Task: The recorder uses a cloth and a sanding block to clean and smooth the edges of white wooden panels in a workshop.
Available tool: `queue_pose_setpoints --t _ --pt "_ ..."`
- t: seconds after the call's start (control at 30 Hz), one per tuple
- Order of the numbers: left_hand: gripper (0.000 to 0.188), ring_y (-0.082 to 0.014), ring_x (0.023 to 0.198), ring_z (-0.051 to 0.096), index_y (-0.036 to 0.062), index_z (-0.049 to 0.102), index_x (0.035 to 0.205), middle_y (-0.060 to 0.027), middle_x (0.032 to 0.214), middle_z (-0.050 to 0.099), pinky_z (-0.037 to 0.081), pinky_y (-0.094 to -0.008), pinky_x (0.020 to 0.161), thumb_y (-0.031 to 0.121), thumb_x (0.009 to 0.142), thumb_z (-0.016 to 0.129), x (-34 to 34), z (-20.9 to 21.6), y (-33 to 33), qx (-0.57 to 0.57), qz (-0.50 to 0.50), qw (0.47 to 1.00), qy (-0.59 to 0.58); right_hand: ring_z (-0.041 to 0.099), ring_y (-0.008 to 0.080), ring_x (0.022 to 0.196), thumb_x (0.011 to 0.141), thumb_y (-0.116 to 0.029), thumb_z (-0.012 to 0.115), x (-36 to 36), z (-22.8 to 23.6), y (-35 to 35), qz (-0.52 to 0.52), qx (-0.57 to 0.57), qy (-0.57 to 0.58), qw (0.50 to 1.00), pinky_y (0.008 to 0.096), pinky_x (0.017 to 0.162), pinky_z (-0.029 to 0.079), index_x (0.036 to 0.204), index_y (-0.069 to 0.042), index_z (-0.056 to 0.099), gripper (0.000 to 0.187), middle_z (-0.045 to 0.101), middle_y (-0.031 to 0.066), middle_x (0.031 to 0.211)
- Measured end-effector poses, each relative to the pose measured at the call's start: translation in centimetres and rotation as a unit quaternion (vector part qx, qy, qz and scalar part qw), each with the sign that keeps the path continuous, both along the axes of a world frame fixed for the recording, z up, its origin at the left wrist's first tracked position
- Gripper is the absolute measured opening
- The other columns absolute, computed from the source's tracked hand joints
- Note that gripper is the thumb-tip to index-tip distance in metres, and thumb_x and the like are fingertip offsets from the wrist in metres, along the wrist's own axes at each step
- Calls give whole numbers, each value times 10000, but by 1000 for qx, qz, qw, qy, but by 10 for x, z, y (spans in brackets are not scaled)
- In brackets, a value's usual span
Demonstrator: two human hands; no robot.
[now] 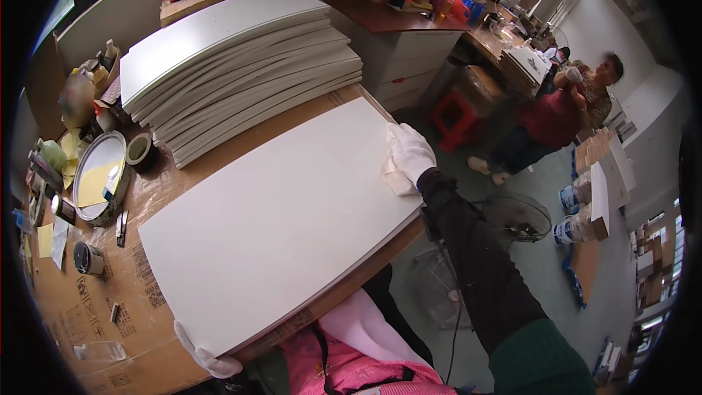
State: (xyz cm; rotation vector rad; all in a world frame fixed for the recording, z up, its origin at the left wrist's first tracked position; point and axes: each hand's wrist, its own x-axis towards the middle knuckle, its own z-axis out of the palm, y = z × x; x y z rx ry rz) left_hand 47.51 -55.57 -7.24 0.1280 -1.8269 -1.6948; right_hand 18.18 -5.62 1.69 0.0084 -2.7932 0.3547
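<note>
A large white panel [285, 212] lies flat on the cardboard-covered table in front of me, its front edge showing layers. My right hand [411, 152], in a white glove, presses a folded white cloth [398, 180] against the panel's right end, its fingers closed over the cloth. At the panel's near left corner is my left hand [205, 355], also gloved, gripping the edge from outside; part of its fingers is hidden. Behind the panel rises a tall stack of similar white panels [241, 66].
Left on the table [150, 307] are a round tub [102, 175], a tape roll [141, 152], a small dark jar [88, 258], a utility knife [121, 228] and a clear bottle [100, 352]. A floor fan [515, 219] stands right of my arm. Another person [556, 113] stands farther off.
</note>
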Motion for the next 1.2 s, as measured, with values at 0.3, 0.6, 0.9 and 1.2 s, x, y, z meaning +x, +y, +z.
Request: queue_pose_setpoints --t 0.3,0.6,0.9,1.2 --pt "777 -385 1422 352 -136 234 1503 -283 1564 293 305 -470 1156 410 955 296 -12 4 14 5 21 1000 -16 687 353 949 876 -247 602 19 74 87 -100 306 -220 921 470 844 555 958 -100 759 231 719 168 993" --pt "770 -376 1419 373 -129 265 1497 -274 1550 334 311 -469 1156 408 948 314 -5 19 13 36 31 998 -32 712 277 817 861 -223 572 -144 97 -25 279 -28 -28 959 371 736 559 866 -97 754 222 736 123 848" --pt "779 -408 1418 374 -128 293 1484 -290 1538 350 322 -487 1152 443 955 291 -10 25 19 -28 57 996 -67 522 350 1243 786 -265 711 -142 -33 -98 -11 332 -175 927 429 1031 461 1337 3 453 664 499 211 1341" --pt "782 -400 1432 355 -124 271 1491 -295 1544 334 314 -497 1163 448 959 303 -10 13 19 10 51 998 -23 514 402 1238 753 -209 696 10 -13 -412 333 212 -23 918 497 1006 444 1336 115 454 710 510 286 1327"
